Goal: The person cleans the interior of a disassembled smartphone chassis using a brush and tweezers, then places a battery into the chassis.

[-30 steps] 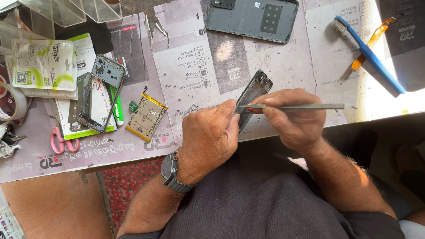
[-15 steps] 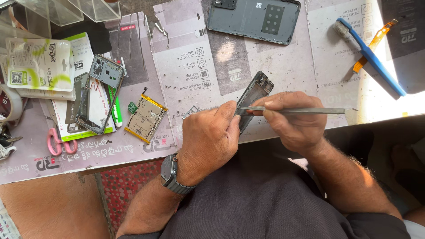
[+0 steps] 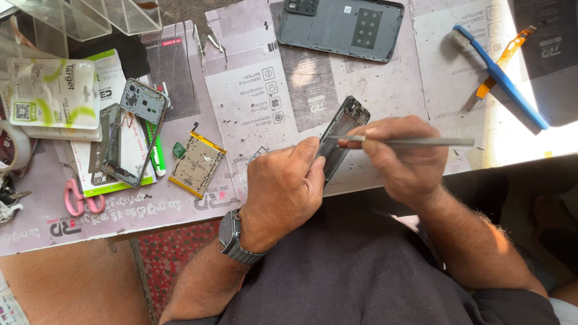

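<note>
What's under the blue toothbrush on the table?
The blue toothbrush lies across an orange strip, which sticks out on both sides of its handle. Below both is the paper-covered table. How the strip looks where the handle crosses it is hidden.

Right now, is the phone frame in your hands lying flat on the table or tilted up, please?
Tilted up: the phone frame leans, gripped by the left hand, while the right hand holds tweezers.

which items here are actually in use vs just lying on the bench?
In use:
- phone frame, gripped by the left hand
- metal tweezers, held by the right hand with the tip at the frame

Lying about:
- grey back cover
- blue brush
- second phone frame
- gold shield plate
- pink scissors
</note>
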